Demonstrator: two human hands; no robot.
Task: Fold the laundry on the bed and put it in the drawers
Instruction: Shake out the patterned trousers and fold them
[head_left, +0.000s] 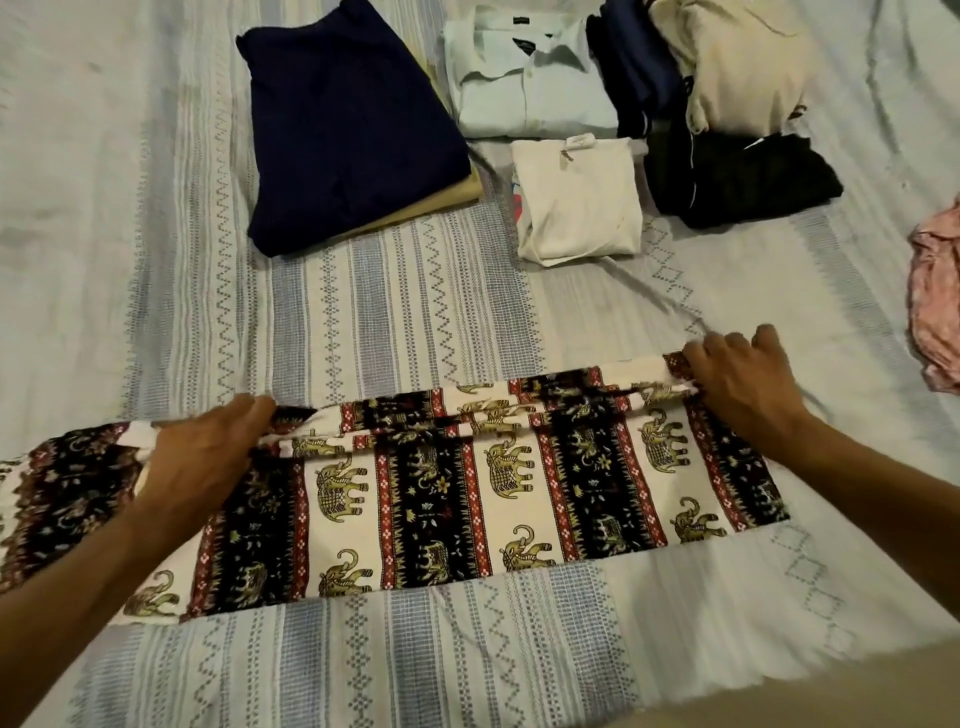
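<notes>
Striped, zigzag-patterned bed cover (415, 291) underneath everything. Nearest, elephant-print garment (467, 499) laid flat across the bed in a long band, far edge bunched into folds. Left hand (202, 457) curled round that far edge near the garment's left end; right hand (737, 379) gripping the same edge at the right end, fingers hooked over it. Farther back, folded navy piece (348, 124) lying on a tan one (447, 200). Beside these, small folded cream garment (576, 202), with folded white collared shirt (524, 83) behind. Dark folded stack (727, 176) right of that, beige garment (743, 67) on top. Pink cloth (935, 301) crumpled at right edge.
</notes>
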